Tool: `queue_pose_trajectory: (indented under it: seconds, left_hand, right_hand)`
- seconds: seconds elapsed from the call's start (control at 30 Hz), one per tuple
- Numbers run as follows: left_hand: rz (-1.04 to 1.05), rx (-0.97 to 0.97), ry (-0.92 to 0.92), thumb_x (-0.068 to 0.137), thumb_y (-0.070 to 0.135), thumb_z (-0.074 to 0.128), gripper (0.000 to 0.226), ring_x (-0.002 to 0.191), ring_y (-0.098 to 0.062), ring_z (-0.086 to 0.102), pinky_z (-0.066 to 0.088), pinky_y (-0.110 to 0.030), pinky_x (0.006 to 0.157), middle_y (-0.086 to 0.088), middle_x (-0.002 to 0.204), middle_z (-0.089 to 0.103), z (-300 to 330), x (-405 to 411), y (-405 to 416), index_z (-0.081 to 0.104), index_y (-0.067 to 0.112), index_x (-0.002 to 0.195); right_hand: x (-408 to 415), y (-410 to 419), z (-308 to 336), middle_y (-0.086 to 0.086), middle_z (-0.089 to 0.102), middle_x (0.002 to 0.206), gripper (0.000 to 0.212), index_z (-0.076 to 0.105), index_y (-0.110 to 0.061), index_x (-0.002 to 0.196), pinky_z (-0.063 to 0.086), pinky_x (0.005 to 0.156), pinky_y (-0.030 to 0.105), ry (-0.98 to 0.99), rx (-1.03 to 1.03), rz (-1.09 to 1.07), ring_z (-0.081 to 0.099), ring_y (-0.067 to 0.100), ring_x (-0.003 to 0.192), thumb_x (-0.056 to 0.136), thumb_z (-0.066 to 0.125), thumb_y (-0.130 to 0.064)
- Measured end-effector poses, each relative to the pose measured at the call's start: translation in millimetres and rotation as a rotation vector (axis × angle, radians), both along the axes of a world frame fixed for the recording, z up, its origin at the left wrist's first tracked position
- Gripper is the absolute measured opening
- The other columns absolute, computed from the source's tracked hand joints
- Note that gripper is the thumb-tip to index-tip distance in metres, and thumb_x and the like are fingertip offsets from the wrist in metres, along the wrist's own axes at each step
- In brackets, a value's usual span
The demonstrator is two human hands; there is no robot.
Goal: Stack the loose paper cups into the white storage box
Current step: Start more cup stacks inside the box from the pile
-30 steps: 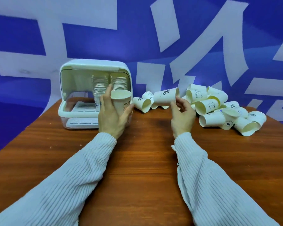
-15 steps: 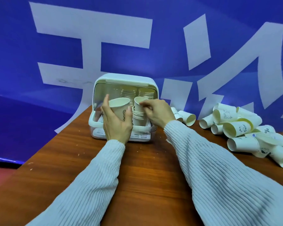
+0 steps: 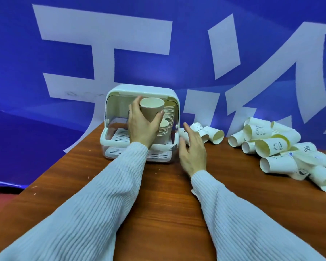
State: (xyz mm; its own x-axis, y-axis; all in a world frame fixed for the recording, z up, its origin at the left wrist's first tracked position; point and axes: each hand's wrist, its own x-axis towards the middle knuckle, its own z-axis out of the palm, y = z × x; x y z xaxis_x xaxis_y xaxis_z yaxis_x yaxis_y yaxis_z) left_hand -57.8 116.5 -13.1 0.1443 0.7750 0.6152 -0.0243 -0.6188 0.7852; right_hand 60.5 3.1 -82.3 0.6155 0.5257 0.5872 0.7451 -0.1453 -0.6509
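Note:
The white storage box [image 3: 109, 140] stands open-fronted at the table's back, with stacks of paper cups [image 3: 167, 117] inside on its right side. My left hand [image 3: 141, 127] grips one paper cup [image 3: 151, 108] upright, raised in front of the box opening. My right hand [image 3: 192, 149] hovers just right of the box with fingers relaxed and holds nothing. A few loose cups [image 3: 215, 135] lie on their sides past its fingertips. A larger pile of loose cups [image 3: 275, 147] lies at the right.
The brown wooden table [image 3: 158, 204] stretches toward me between my sleeves. Its left edge runs diagonally beside the box. A blue wall with large white characters [image 3: 105, 53] rises right behind the box and cups.
My right hand has let go of its cup on the stack inside the box and pulled back out to the right. My left hand has lifted its cup higher before the opening.

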Motion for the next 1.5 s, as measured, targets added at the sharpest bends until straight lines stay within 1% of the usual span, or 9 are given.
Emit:
queue_pose_trajectory:
  seconds: [0.13, 0.37, 0.6, 0.93, 1.03, 1.17, 1.3, 1.4, 1.5]
  left_hand:
    - [0.009, 0.032, -0.018, 0.085, 0.034, 0.082, 0.075, 0.121, -0.008, 0.045, 0.034, -0.011, 0.093, -0.002, 0.140, 0.048, 17, 15, 7, 0.042, 0.019, 0.147]
    - [0.102, 0.148, 0.554, 0.091, 0.048, 0.067, 0.064, 0.130, -0.033, 0.046, 0.038, -0.045, 0.110, -0.014, 0.138, 0.045, -18, 32, 21, 0.050, 0.016, 0.145]
    - [0.226, 0.349, 0.898, 0.092, 0.081, 0.007, 0.094, 0.153, -0.018, 0.025, 0.007, -0.056, 0.123, 0.004, 0.155, 0.048, -33, 32, 22, 0.057, 0.020, 0.142]
    - [0.345, 0.830, 0.518, 0.094, 0.046, 0.057, 0.055, 0.149, -0.033, 0.034, 0.018, -0.064, 0.119, -0.011, 0.149, 0.051, -78, 25, 7, 0.058, 0.016, 0.140]
    - [0.262, 0.956, 0.444, 0.088, 0.043, 0.067, 0.057, 0.147, -0.036, 0.035, 0.023, -0.063, 0.119, -0.012, 0.148, 0.053, -77, 30, -4, 0.062, 0.013, 0.137]
    - [0.096, 1.042, 0.568, 0.082, 0.060, 0.069, 0.083, 0.145, -0.036, 0.039, 0.027, -0.059, 0.118, -0.013, 0.156, 0.045, -78, 37, -23, 0.051, 0.015, 0.149]
    - [-0.044, 0.947, 0.717, 0.076, 0.036, 0.070, 0.088, 0.117, -0.032, 0.061, 0.044, -0.043, 0.100, -0.009, 0.151, 0.049, -84, 43, -35, 0.037, 0.014, 0.154]
    - [-0.083, 0.882, 0.601, 0.080, 0.036, 0.065, 0.080, 0.117, -0.032, 0.060, 0.047, -0.044, 0.099, -0.009, 0.146, 0.052, -80, 40, -37, 0.041, 0.012, 0.152]
    - [-0.109, 0.910, 0.536, 0.083, 0.037, 0.066, 0.079, 0.122, -0.030, 0.059, 0.044, -0.046, 0.103, -0.008, 0.146, 0.053, -79, 39, -41, 0.040, 0.014, 0.154]
  right_hand:
    - [14, -8, -17, -0.006, 0.060, 0.141, 0.043, 0.048, -0.038, 0.148, 0.041, 0.111, 0.038, 0.261, -0.059, -0.032, 0.049, 0.016, 0.134, 0.105, 0.048, -0.040]
    - [14, -8, -15, -0.025, 0.053, 0.107, 0.033, 0.056, -0.037, 0.138, 0.045, 0.109, 0.042, 0.331, -0.017, 0.017, 0.052, 0.014, 0.126, 0.106, 0.049, -0.040]
    - [33, 6, -18, -0.005, 0.062, 0.128, 0.028, 0.062, -0.031, 0.128, 0.047, 0.106, 0.044, 0.283, 0.116, -0.132, 0.054, 0.017, 0.122, 0.101, 0.053, -0.036]
    - [79, 34, -30, 0.005, 0.069, 0.131, 0.038, 0.074, -0.026, 0.123, 0.050, 0.105, 0.043, 0.193, -0.279, -0.142, 0.059, 0.028, 0.126, 0.092, 0.062, -0.045]
    - [66, 20, -15, 0.000, 0.075, 0.100, 0.015, 0.075, -0.027, 0.097, 0.054, 0.091, 0.042, 0.299, 0.148, -0.233, 0.065, 0.023, 0.103, 0.091, 0.061, -0.027]
    - [45, -12, 7, -0.019, 0.064, 0.069, 0.014, 0.068, -0.022, 0.088, 0.048, 0.068, 0.025, 0.376, 0.420, 0.127, 0.057, 0.001, 0.068, 0.082, 0.058, -0.014]
    - [45, -21, 7, 0.017, 0.073, 0.087, 0.027, 0.070, -0.009, 0.101, 0.055, 0.085, 0.035, 0.525, 0.451, 0.283, 0.071, 0.019, 0.090, 0.097, 0.052, -0.030]
    - [74, -14, -3, 0.000, 0.075, 0.092, 0.020, 0.069, -0.022, 0.096, 0.053, 0.095, 0.040, 0.479, 0.449, -0.051, 0.070, 0.015, 0.097, 0.102, 0.052, -0.030]
    - [109, -9, -17, -0.001, 0.060, 0.136, 0.021, 0.074, -0.033, 0.107, 0.038, 0.115, 0.042, 0.316, 0.072, -0.374, 0.049, 0.023, 0.133, 0.096, 0.057, -0.029]
